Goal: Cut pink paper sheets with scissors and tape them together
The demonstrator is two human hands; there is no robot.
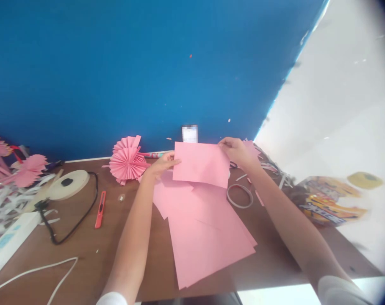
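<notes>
A pink sheet of paper is held up between my two hands, above other pink paper on the desk. My left hand pinches its left edge, thumb in front. At its upper right corner, my right hand grips with fingers closed. Beneath lie larger pink sheets, overlapping and reaching toward the desk's front edge. Pleated pink paper rosettes stand to the left of my left hand. A roll of tape lies flat below my right hand.
A red utility knife lies on the brown desk. Farther left are a round cream disc with a black cable, a white power strip and shredded white paper. A yellow printed package sits at the right.
</notes>
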